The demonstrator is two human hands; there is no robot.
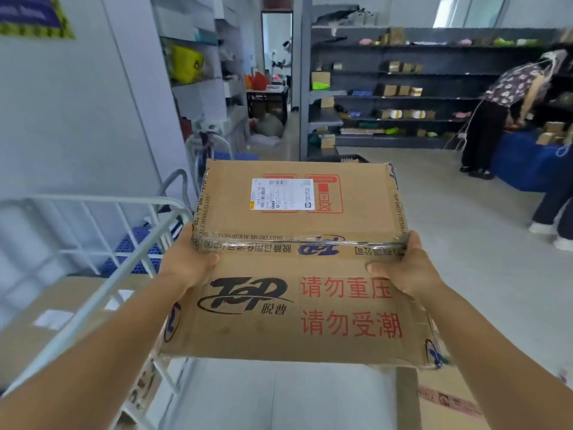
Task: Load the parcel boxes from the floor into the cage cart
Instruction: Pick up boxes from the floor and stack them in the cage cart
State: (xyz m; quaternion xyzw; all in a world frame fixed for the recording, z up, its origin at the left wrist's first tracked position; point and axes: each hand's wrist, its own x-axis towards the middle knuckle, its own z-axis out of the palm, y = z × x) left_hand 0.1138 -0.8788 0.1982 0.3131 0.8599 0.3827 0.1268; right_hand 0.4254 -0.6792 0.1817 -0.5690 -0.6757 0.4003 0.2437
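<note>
The cardboard box (297,268) carries a black "TOP" logo with 脱普 beneath it, and red warnings 请勿重压 and 请勿受潮. Its white shipping label (282,194) is too small to read.

Both bare forearms reach forward, almost straight. The left hand (186,262) and the right hand (409,268) are held at the same height (thumbs turned inward, toward each other), fingers curled out of sight.
</note>
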